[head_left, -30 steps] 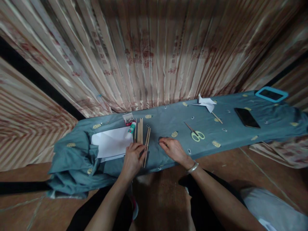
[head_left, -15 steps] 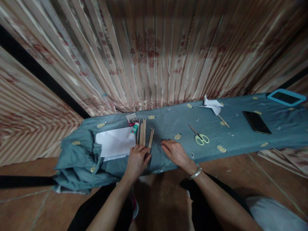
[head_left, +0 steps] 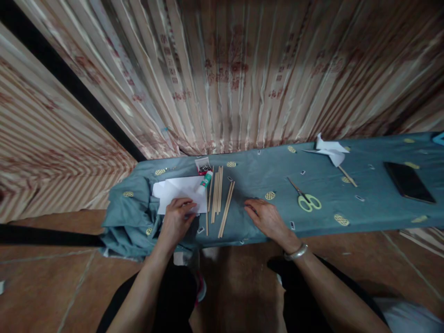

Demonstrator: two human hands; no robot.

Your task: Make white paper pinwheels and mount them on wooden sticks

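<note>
My left hand (head_left: 176,219) is over the lower part of a stack of white paper (head_left: 178,187), its fingers loosely bent and the thumb apart; whether it touches the sheets is unclear. Just right of it, several thin wooden sticks (head_left: 217,192) lie on the cloth, two of them slanting apart from the others. A green and white glue stick (head_left: 206,179) rests across the paper's upper right corner. My right hand (head_left: 265,217) lies low on the cloth between the sticks and a pair of green-handled scissors (head_left: 308,202), empty, with fingers loosely extended.
A small box of metal pins (head_left: 204,169) stands behind the glue stick. Farther right lie a white paper pinwheel (head_left: 331,151) on a stick and a dark phone (head_left: 409,181). Green-blue cloth (head_left: 249,172) covers the narrow table, bunched at its left end. A curtain (head_left: 225,92) hangs behind.
My left hand has let go of the two slanting sticks and moved left over the paper. My right hand stays beside the sticks. The view has shifted somewhat.
</note>
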